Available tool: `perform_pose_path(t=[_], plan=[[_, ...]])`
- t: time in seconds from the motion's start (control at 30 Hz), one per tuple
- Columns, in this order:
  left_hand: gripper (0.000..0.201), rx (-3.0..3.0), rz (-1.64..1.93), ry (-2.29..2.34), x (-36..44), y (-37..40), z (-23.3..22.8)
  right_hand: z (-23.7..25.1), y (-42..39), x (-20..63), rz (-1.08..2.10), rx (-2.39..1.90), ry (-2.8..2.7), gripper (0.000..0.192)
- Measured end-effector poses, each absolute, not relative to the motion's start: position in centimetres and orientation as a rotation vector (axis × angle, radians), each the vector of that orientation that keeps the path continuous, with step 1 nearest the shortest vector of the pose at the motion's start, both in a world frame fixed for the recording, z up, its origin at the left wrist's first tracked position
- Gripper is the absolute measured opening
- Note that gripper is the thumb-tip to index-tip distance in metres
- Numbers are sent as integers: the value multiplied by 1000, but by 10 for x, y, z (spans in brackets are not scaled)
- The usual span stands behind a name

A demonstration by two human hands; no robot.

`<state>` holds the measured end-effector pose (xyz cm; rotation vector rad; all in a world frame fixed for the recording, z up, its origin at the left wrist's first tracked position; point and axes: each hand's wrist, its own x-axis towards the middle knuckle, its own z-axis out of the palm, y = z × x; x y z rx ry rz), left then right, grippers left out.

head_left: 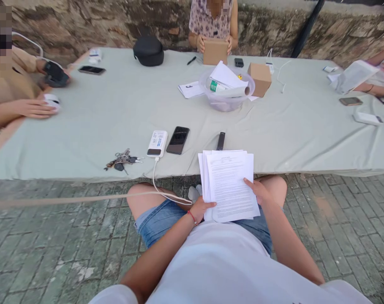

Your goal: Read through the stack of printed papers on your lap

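Note:
A loose stack of printed paper sheets (231, 185) lies over my lap, its far end reaching the table edge. My left hand (202, 207) grips the lower left side, thumb on top and the other fingers hidden beneath. At the right side my right hand (257, 190) pinches the sheets, thumb on the print. Just beyond the papers lies a small black device (221, 141). To its left are a black smartphone (178, 140) and a white power bank (157, 143) with a white cable (154, 175) hanging toward my lap. A bunch of keys (122, 159) rests farther left.
Mid-table stands a clear plastic bowl (225, 103) holding papers and a roll, beside a cardboard box (260, 79). Across the table a person holds another carton (215, 51). A black case (148, 50) sits at the back. Other people sit at both ends.

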<state>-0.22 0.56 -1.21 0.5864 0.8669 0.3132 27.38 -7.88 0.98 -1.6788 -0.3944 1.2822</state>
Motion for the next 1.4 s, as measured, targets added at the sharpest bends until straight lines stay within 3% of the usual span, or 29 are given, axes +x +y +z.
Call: perform_pose_path(t=[0.13, 0.4, 0.67, 0.87, 1.1, 1.4], plan=[[75, 703, 237, 822, 4, 12, -10, 8, -61, 258, 1499, -1407, -263, 53], [63, 1103, 527, 1012, 9, 43, 8, 27, -77, 246, 1295, -1488, -324, 50], [43, 1289, 983, 822, 62, 107, 91, 98, -38, 259, 794, -1444, -632, 55], [57, 1454, 1134, 619, 68, 146, 134, 126, 1, 286, 672, -1329, -858, 58], [89, 1557, 1054, 577, 49, 161, 107, 123, 7, 315, 808, -1404, -1019, 63], [59, 1501, 979, 695, 75, 141, 74, 104, 30, 294, 843, -1279, -897, 75]])
